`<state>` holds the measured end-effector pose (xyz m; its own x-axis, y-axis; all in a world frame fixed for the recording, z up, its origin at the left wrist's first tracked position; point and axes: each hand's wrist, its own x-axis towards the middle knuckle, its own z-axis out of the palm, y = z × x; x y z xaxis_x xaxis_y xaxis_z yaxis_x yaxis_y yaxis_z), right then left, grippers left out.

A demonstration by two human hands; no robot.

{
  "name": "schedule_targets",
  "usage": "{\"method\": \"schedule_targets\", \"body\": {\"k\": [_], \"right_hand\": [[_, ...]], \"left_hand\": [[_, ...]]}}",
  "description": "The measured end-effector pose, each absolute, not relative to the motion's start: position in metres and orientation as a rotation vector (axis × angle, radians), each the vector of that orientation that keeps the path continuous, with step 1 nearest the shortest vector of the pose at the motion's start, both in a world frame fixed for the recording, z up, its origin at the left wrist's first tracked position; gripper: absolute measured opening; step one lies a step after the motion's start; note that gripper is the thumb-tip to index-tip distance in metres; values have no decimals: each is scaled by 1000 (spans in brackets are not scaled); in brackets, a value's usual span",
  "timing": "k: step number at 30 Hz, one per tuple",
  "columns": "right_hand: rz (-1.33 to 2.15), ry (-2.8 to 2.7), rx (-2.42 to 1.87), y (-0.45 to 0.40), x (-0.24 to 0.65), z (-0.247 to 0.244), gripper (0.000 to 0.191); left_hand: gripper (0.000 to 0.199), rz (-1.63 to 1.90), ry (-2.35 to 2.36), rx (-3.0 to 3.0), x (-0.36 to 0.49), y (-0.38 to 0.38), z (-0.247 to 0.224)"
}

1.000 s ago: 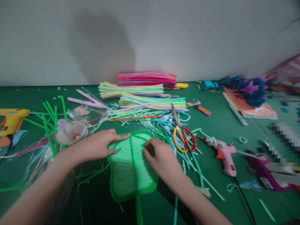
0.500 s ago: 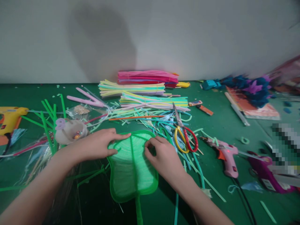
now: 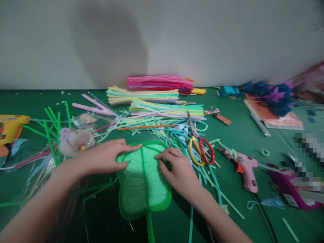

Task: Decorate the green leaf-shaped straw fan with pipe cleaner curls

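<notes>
A green fan-like piece (image 3: 136, 189) with a thick fuzzy rim, a centre rib and a stem pointing down lies in front of me. My left hand (image 3: 111, 157) is at its upper left edge, the index finger stretched over the top near the rib and the thumb on the left side, gripping that edge. On the upper right, my right hand (image 3: 174, 165) touches the surface with its fingertips, index finger and thumb apart, nothing held between them.
Red-and-yellow-handled scissors (image 3: 199, 145) lie right of the fan. Further right are a pink glue gun (image 3: 246, 168) and a magenta one (image 3: 291, 189). A cup of beads (image 3: 78, 141) and a yellow glue gun (image 3: 12, 130) stand left. Pipe-cleaner bundles (image 3: 157, 109) lie behind.
My right hand's index finger and thumb have spread apart from a near pinch, and its fingertips have shifted slightly left on the green piece. My left hand has hardly moved.
</notes>
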<state>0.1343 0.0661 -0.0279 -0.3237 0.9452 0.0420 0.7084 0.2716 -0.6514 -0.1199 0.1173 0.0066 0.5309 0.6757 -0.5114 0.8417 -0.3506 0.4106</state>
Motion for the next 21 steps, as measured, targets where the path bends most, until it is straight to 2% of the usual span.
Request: {"method": "schedule_targets", "body": {"k": [6, 14, 17, 21], "right_hand": [[809, -1950, -1518, 66, 145, -25, 23], [762, -2020, -1478, 69, 151, -22, 25], [640, -2244, -1314, 67, 153, -24, 30], [366, -2472, -1200, 66, 157, -29, 33]], "left_hand": [[69, -331, 1208, 2134, -123, 118, 4], [44, -122, 1204, 2140, -112, 124, 5], [37, -36, 1209, 2161, -110, 126, 2], [42, -36, 1182, 2153, -115, 126, -1]]}}
